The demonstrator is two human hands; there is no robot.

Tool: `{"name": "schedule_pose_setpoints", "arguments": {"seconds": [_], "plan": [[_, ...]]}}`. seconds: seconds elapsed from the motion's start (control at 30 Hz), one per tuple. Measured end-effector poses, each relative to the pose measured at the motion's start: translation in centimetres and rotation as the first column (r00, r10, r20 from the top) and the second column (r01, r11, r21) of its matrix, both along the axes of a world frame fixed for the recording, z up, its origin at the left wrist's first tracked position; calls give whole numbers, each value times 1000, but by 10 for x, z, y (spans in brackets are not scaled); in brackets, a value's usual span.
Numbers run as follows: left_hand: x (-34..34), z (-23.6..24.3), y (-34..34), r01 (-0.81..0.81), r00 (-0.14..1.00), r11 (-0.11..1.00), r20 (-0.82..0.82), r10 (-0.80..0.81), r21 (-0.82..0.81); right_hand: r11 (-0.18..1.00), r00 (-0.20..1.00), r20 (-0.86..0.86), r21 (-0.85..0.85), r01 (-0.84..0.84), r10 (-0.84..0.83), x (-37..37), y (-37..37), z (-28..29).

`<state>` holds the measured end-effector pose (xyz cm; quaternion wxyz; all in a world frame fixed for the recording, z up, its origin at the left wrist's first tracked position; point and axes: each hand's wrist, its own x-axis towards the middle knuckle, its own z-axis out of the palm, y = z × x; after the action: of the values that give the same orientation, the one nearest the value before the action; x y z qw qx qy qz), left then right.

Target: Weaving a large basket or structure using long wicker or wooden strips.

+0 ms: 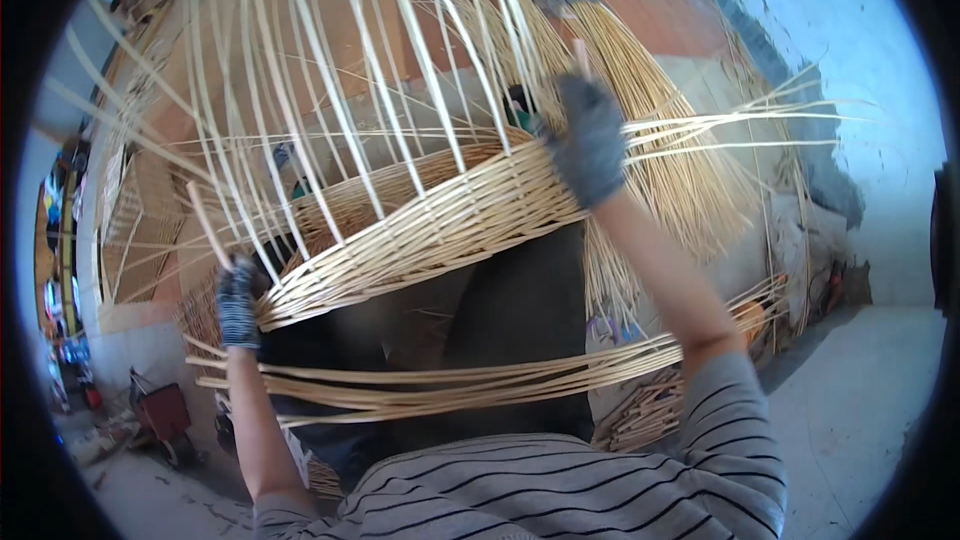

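Note:
A half-woven wicker basket [450, 210] is tilted across my lap, its tall pale stakes [340, 80] rising toward the far side. My left hand [238, 308], in a striped grey glove, is closed round the basket's near left corner, where a thick corner stick [208, 225] stands up. At the right corner my right hand [590, 140], in a grey glove, is closed on the basket's side. The tip of another thick stick [581, 55] shows above it. Loose rod ends [740, 130] stick out past the right hand. The fingers of both hands are partly hidden.
A bundle of long willow rods [450, 385] lies across my thighs. More rods [690, 180] fan out on the floor to the right, near short cut sticks [645, 412]. A red cart-like object [163, 410] stands at lower left. The pale blue wall [890, 90] is on the right.

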<state>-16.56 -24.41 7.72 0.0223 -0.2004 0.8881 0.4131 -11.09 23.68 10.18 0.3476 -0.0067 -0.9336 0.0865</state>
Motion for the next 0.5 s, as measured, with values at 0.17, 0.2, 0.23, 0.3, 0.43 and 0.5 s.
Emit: {"name": "schedule_pose_setpoints", "arguments": {"seconds": [0.17, 0.2, 0.23, 0.3, 0.43, 0.5], "plan": [[-11, 39, 6, 141, 990, 521, -116, -79, 842, 822, 799, 225, -16, -570, 558, 27, -184, 28], [-8, 68, 16, 327, 945, 363, -300, -129, 873, 866, 855, 196, 45, -498, 481, 26, -203, 43], [-5, 104, 24, 474, 860, 144, -422, -286, 869, 869, 857, 143, -74, -490, 496, 27, -212, 60], [15, 161, 40, 391, 896, 19, -375, -238, 920, 855, 853, 131, -208, -474, 505, 31, -209, 96], [74, 165, 47, 570, 672, -249, -618, -408, 783, 911, 816, 427, -309, -273, 390, 70, -179, 141], [78, 121, 27, 782, 498, 575, -795, -347, 239, 938, 859, 392, -242, -247, 328, 89, -170, 145]]}}
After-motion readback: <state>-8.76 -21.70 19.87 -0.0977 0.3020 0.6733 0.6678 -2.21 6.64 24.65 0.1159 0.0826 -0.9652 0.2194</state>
